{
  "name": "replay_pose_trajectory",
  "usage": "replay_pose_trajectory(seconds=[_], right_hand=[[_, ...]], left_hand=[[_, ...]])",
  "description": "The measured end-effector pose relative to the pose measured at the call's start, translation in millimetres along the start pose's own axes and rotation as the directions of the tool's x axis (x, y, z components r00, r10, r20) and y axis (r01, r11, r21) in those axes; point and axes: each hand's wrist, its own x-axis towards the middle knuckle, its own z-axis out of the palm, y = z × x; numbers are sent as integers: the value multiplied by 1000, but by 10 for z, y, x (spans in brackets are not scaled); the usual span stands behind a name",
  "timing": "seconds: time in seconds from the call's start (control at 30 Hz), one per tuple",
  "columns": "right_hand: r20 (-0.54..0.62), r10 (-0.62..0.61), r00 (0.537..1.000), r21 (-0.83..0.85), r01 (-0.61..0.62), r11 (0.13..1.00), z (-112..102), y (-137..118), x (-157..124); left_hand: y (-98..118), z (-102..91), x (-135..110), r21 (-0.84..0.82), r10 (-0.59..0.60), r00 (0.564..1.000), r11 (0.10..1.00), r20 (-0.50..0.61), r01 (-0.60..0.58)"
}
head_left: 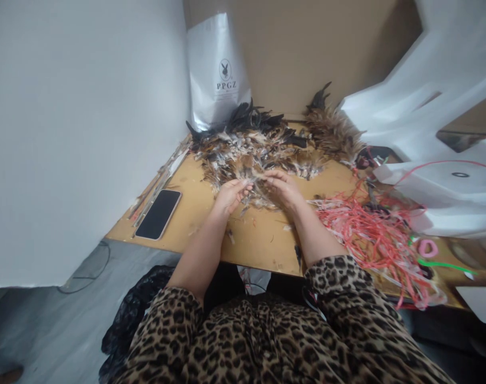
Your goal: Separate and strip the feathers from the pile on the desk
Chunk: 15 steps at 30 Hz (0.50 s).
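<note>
A wide heap of loose feathers [243,146], brown, white and black, lies at the back of the wooden table. At its front edge my left hand [232,195] is closed in a pinch on a small pale feather. Close beside it on the right, my right hand [280,186] has thumb and fingers pinched on a light brown feather. The fingertips of both hands nearly meet, and the exact edges of what they hold are blurred. More loose feathers lie on the table just below the hands.
A phone [158,214] lies on the table [198,213] at left, near some thin sticks. A white bag [214,69] stands behind the heap. Red and white strings [371,234] pile up at right, beside a pink ring [428,248]. A brown feather bundle [333,130] lies behind.
</note>
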Motion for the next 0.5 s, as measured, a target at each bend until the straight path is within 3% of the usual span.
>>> replay_pose_trajectory(seconds=[0.13, 0.33, 0.4, 0.5], right_hand=[[-18, -62, 998, -73, 61, 995, 44, 39, -3], [58, -74, 996, -133, 81, 988, 171, 51, -43], [58, -40, 998, -146, 48, 988, 151, -6, -83], [149, 106, 983, -190, -76, 979, 42, -115, -150]], left_hand=[[3, 8, 2, -66, -29, 999, 997, -25, 27], [-14, 16, -24, 57, -24, 999, 998, 30, 22], [19, -3, -23, 96, 20, 1000, 995, -17, -18], [93, -41, -13, 71, 119, 983, 991, -141, -110]])
